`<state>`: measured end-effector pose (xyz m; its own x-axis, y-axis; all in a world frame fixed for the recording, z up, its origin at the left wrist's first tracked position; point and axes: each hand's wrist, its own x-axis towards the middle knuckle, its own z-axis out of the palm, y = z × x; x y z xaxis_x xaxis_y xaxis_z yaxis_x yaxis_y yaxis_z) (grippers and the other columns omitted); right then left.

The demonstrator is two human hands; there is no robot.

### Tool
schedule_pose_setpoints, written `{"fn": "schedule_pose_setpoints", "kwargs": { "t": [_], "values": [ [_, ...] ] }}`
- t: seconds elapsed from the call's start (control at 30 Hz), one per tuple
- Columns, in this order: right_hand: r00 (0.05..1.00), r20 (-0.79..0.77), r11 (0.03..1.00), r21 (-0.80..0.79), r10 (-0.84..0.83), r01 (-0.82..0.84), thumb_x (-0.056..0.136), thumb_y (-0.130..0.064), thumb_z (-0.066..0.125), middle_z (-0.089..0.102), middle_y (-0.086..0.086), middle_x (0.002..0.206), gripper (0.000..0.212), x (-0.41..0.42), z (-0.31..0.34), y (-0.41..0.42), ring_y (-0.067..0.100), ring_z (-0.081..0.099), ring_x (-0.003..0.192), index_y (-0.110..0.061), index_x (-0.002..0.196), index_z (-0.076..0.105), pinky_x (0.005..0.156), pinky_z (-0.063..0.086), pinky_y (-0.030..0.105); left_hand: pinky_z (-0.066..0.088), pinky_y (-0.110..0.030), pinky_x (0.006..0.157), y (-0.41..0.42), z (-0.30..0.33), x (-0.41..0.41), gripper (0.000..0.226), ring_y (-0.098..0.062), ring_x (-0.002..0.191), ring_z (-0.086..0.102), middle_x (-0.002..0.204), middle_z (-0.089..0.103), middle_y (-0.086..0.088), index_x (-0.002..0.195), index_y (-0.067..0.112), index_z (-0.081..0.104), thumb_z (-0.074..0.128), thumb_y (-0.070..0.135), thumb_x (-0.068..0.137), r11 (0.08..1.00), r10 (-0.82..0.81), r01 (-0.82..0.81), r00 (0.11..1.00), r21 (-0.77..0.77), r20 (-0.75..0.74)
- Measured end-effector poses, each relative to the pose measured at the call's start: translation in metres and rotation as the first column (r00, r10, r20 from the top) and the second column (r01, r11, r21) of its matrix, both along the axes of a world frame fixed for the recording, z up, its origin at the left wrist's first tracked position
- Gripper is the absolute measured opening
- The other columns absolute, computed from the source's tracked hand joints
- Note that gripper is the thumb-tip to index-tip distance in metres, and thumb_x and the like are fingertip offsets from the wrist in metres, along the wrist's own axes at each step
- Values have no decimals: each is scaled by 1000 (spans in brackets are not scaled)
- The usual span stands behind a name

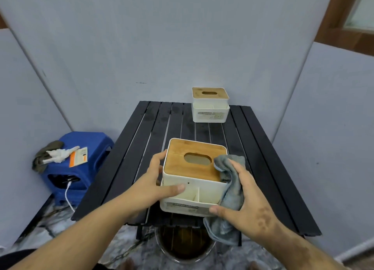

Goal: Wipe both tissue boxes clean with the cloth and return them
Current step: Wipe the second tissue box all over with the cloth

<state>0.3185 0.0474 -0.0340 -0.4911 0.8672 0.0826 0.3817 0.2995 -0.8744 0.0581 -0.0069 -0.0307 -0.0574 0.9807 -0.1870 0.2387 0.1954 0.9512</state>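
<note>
Right hand (248,201) grips the grey cloth (230,190), pressing it against the near tissue box (193,180) at the black table's (125,168) front edge. Left hand (156,180) clasps the box's left side. Far back, the second tissue box (210,106) stands alone.

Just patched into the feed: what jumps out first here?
The near tissue box, white with a wooden lid, sits at the black slatted table's front edge, the left hand holding its left side while the right hand presses a grey cloth against its right side. The second tissue box stands at the far edge.
</note>
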Motion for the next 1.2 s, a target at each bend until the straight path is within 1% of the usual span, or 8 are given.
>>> {"fn": "schedule_pose_setpoints", "kwargs": {
  "t": [0.23, 0.47, 0.63, 0.73, 0.8, 0.93, 1.1, 1.2],
  "values": [
    [999, -31, 995, 95, 24, -21, 55, -23, 96, 38, -32, 131, 111, -13, 13, 13, -21, 37, 121, -46, 143, 32, 90, 29, -6, 52, -15, 92, 0, 13, -12, 133, 6, 122, 56, 143, 47, 17, 151, 47, 2, 96, 34, 58, 990, -75, 91, 987, 104, -145],
    [998, -52, 969, 243, 45, -31, 59, -21, 93, 39, -32, 128, 104, -37, 43, 41, -22, 38, 120, -49, 139, 33, 92, 28, -6, 49, -11, 93, 17, 31, -34, 140, 1, 126, 55, 144, 42, 21, 153, 44, -5, 89, 46, 49, 979, 20, 29, 970, 200, -242],
    [997, -47, 983, 180, 55, -46, 64, -21, 91, 42, -25, 132, 99, -52, 33, 58, -18, 40, 121, -41, 144, 36, 99, 34, 5, 51, -33, 106, 32, 20, -42, 139, -11, 134, 49, 150, 38, 11, 152, 50, 2, 94, 41, 49, 988, 38, -4, 975, 152, -217],
    [999, -32, 990, 138, 43, -39, 63, -21, 92, 46, -19, 135, 99, -55, 22, 66, -5, 46, 124, -41, 143, 38, 110, 40, 28, 50, -41, 109, 35, 14, -45, 125, -13, 134, 51, 149, 43, 10, 151, 54, 11, 93, 46, 57, 992, 34, -14, 987, 123, -158],
    [999, -27, 993, 112, 37, -33, 61, -24, 93, 49, -17, 135, 97, -55, 16, 70, 3, 50, 124, -44, 140, 40, 109, 43, 38, 54, -44, 104, 35, 15, -44, 103, -14, 122, 63, 137, 57, 5, 151, 52, 22, 85, 51, 71, 992, 95, -94, 995, 86, -1],
    [1000, -12, 994, 109, 24, -23, 72, -29, 86, 50, -16, 133, 82, -55, 9, 70, 2, 50, 123, -41, 140, 41, 108, 44, 36, 53, -53, 103, 38, 15, -39, 55, -22, 111, 69, 121, 65, -1, 148, 49, 34, 60, 38, 100, 976, 215, -217, 973, 20, 89],
    [1000, -18, 989, 148, -18, 20, 89, -33, 68, 50, -11, 129, 54, -61, 3, 64, 2, 49, 119, -34, 138, 46, 106, 41, 28, 55, -52, 99, 39, 14, -34, 50, -23, 107, 69, 121, 67, 5, 143, 47, 35, 55, 28, 102, 962, 273, -273, 956, -23, 104],
    [993, 9, 915, 389, -121, 108, 94, -28, 61, 51, -4, 115, 36, -61, 3, 64, 11, 53, 105, -28, 130, 57, 94, 49, 34, 59, -47, 89, 39, 16, -32, 53, -25, 103, 71, 118, 69, 1, 141, 48, 36, 59, 27, 98, 963, 270, -269, 959, -24, 92]
  ]
}}
